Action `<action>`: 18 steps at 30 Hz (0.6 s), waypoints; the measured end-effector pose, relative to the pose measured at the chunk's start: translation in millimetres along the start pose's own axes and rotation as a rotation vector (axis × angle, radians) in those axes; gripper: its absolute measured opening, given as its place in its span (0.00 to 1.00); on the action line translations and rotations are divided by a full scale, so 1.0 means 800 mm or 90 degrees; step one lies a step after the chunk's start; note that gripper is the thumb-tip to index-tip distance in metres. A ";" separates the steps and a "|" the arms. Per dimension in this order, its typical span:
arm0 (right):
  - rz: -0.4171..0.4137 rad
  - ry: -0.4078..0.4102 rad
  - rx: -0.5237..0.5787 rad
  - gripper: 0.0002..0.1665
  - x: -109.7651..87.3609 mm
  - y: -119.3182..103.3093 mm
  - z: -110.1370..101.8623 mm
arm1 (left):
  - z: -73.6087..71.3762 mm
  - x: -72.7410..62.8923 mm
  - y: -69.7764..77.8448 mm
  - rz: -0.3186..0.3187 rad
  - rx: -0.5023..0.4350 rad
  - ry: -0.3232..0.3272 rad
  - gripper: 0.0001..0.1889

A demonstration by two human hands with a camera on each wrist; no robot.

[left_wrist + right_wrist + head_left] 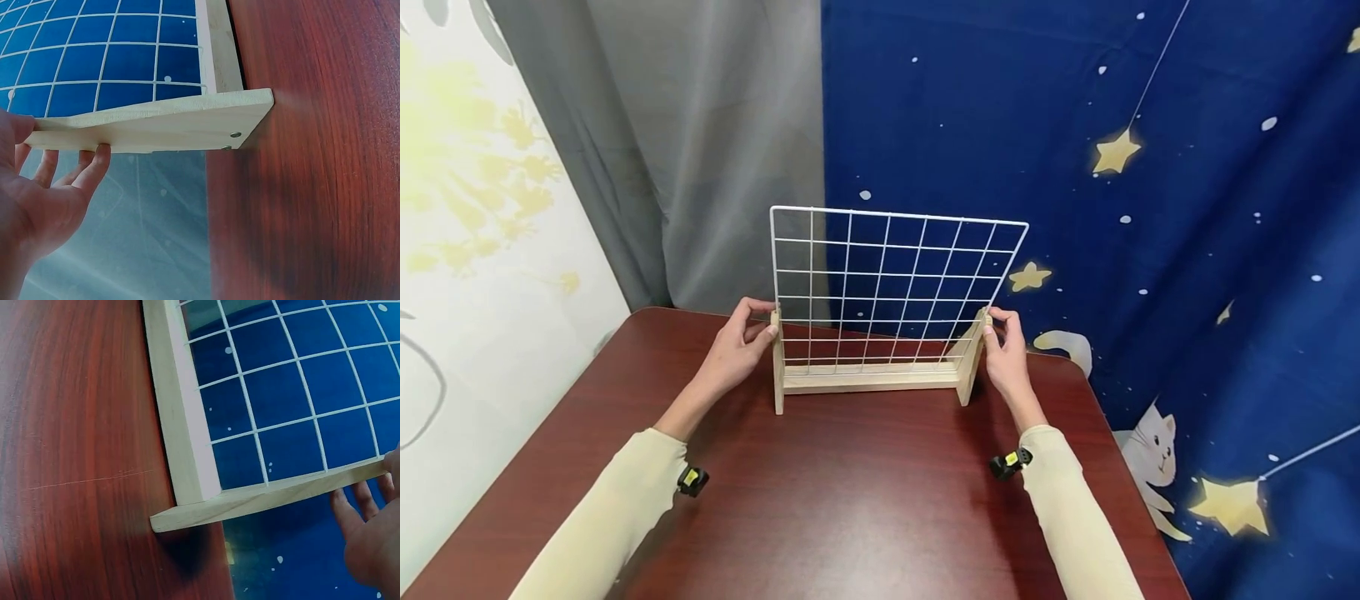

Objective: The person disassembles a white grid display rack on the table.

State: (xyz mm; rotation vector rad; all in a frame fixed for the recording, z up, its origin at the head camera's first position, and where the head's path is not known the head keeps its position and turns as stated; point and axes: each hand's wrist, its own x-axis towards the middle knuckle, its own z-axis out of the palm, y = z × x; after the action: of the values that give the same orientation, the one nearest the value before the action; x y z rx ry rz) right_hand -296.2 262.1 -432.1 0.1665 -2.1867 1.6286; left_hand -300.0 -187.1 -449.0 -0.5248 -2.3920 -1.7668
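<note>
A wooden display stand with a white wire grid panel (886,245) stands upright near the table's far edge. Its light wood base bar (872,382) joins two side supports. My left hand (733,350) grips the upper part of the left wooden support (778,375), thumb on the near edge and fingers against the outer face. On the other side, my right hand (1009,358) holds the top of the right wooden support (968,371) in the same way. Two screw heads (235,135) show low on the left support's outer face in the left wrist view.
The stand rests on a dark red wood-grain table (850,483). Behind it hang a grey curtain (730,150) and a blue curtain with stars (970,108). A white patterned surface (490,317) borders the left side. Each wrist wears a small black device (1011,462).
</note>
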 end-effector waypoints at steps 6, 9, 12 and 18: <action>0.023 -0.003 -0.014 0.23 0.011 0.024 -0.004 | -0.003 0.002 -0.001 0.008 -0.005 -0.009 0.19; 0.006 0.020 -0.056 0.27 0.009 0.024 -0.003 | -0.004 0.003 -0.001 0.005 0.014 -0.010 0.19; -0.028 0.077 -0.108 0.35 0.001 0.021 0.003 | -0.004 0.006 0.001 0.003 0.030 -0.011 0.19; -0.147 0.222 -0.310 0.49 -0.021 0.005 0.030 | -0.006 0.006 0.000 0.003 0.040 -0.012 0.19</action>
State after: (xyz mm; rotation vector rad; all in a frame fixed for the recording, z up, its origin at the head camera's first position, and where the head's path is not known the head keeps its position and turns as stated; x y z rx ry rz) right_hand -288.4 238.2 -448.0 -0.0081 -2.1219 0.8920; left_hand -304.9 -191.1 -446.3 -0.5406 -2.4475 -1.6848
